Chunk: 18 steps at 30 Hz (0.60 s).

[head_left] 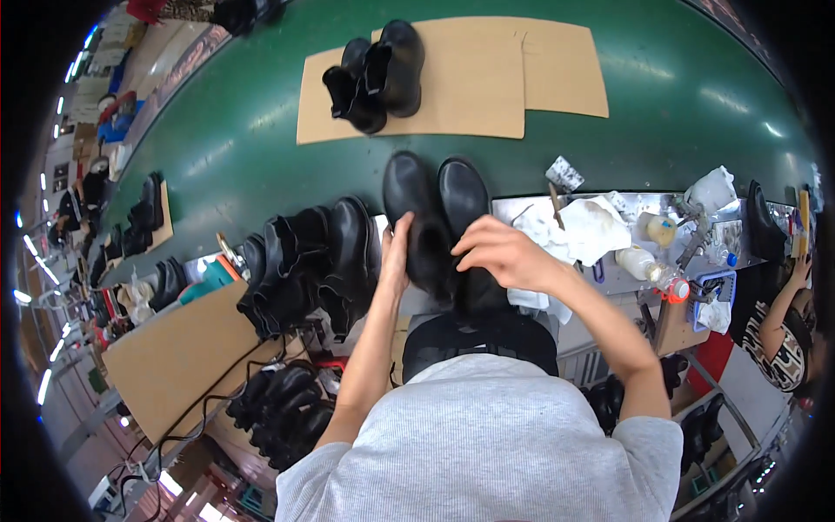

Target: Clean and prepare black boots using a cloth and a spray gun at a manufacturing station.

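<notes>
Two bare arms reach out from a grey ribbed shirt (487,435), the left hand (396,252) along the outside of a shiny black leather boot (407,187) and the right hand (496,248), fingers bent, by the ankle of its mate (464,187); I cannot tell if either hand grips. These two sit side by side, toes pointing away, at the near edge of a smooth green table (235,113), with crumpled white cloth (596,228) to the right. Farther off, another black pair (400,70) is on flat tan cardboard (478,78), and a person at far right wears a black shirt (761,317) with pale letters.
</notes>
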Motion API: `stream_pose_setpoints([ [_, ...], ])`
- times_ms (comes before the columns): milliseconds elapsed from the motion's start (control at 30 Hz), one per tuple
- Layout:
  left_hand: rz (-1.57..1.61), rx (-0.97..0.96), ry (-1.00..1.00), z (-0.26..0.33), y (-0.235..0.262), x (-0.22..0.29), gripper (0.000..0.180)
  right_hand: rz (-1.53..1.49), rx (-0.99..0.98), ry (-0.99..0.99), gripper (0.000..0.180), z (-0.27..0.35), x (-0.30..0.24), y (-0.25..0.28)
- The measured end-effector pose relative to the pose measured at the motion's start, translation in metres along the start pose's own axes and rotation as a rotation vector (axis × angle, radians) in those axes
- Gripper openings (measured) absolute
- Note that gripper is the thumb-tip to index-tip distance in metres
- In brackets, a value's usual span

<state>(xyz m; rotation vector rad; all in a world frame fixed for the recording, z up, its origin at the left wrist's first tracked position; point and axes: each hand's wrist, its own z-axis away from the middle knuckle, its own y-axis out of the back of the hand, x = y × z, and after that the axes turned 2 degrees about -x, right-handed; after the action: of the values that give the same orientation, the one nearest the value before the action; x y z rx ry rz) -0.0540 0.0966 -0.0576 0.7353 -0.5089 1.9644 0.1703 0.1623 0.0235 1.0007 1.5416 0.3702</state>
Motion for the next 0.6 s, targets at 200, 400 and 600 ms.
stream_pose_setpoints([
  [200, 0.36, -0.036, -0.026, 0.001, 0.037, -0.055, 0.025, -0.627, 0.507, -1.261, 0.051, 0.054, 0.011, -0.101],
  [400, 0.323, -0.017, -0.114, 0.001, 0.049, -0.074, 0.028, -0.829, 0.598, -1.275, 0.076, 0.014, 0.02, -0.135],
  [600, -0.227, -0.129, -0.335, 0.056, 0.03, 0.0, 0.06, -1.361, 0.701, -1.282, 0.065, 0.045, 0.043, -0.125],
])
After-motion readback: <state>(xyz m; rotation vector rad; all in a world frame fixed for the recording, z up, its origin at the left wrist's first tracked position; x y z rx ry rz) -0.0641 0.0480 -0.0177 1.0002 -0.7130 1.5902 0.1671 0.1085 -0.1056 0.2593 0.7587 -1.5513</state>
